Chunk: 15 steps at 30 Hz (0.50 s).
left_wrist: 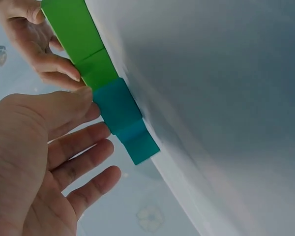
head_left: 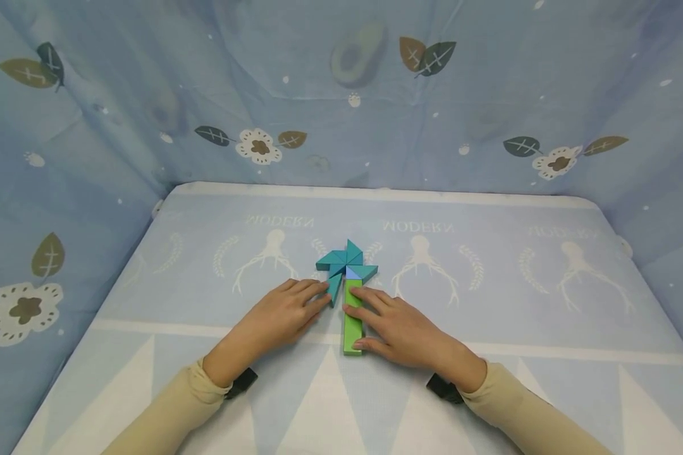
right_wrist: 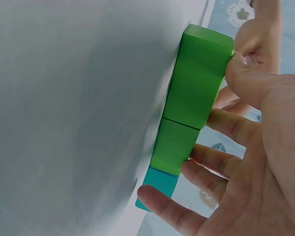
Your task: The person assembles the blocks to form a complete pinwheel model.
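Teal triangular blocks [head_left: 337, 258] lie on the table in a pinwheel shape, with a small blue-violet triangle [head_left: 353, 273] below its centre. A bright green strip [head_left: 351, 325] runs from there toward the person; in the right wrist view it is a longer green block [right_wrist: 196, 78] end to end with a shorter one [right_wrist: 174, 145]. My left hand [head_left: 287, 309] touches the lower left teal triangle [head_left: 334, 289] with its fingertips, fingers loosely extended. From the right side, my right hand [head_left: 401, 325] rests spread fingertips and thumb along the green strip.
A pale blue and white patterned cloth [head_left: 176, 366] covers the table. Blue printed fabric [head_left: 341, 120] hangs behind the table and at both sides. Dark devices [head_left: 241, 383] sit at both wrists.
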Tool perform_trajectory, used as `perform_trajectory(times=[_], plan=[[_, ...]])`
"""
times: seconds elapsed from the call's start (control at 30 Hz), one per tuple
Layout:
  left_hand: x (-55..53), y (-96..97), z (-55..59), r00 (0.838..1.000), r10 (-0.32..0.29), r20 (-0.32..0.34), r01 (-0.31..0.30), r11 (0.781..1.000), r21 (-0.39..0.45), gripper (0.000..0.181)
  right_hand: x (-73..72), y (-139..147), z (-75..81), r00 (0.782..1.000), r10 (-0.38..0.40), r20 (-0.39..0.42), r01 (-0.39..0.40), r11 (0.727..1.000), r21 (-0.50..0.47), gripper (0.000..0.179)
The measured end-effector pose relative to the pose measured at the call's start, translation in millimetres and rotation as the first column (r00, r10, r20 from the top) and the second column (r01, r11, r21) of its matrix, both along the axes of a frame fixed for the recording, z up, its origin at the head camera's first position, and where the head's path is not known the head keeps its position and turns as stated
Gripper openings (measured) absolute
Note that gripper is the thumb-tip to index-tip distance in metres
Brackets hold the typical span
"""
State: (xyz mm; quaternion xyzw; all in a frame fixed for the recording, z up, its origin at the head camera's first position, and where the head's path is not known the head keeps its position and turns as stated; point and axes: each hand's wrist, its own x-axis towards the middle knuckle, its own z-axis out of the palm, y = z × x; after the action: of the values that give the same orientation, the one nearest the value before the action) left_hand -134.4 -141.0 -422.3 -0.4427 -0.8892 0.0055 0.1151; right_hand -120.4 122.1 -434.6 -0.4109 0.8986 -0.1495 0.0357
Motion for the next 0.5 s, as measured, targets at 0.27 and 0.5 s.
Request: perform_trajectory(times=[0.27, 0.5], plan=[[-1.3, 9.0, 0.0, 0.999, 0.011, -0.035, -0.013, 0.999, -0.041, 0.040, 0.2, 0, -1.3, 1.000, -0.001, -0.003, 0.001, 1.000, 0.001, 0.059], [-1.4, 12.5, -2.9, 0.998, 0.026, -0.065, -0.030, 0.998, -0.063, 0.043, -0.5, 0, -2.6, 1.000, 0.005, -0.020, -0.005, 1.000, 0.000, 0.059]])
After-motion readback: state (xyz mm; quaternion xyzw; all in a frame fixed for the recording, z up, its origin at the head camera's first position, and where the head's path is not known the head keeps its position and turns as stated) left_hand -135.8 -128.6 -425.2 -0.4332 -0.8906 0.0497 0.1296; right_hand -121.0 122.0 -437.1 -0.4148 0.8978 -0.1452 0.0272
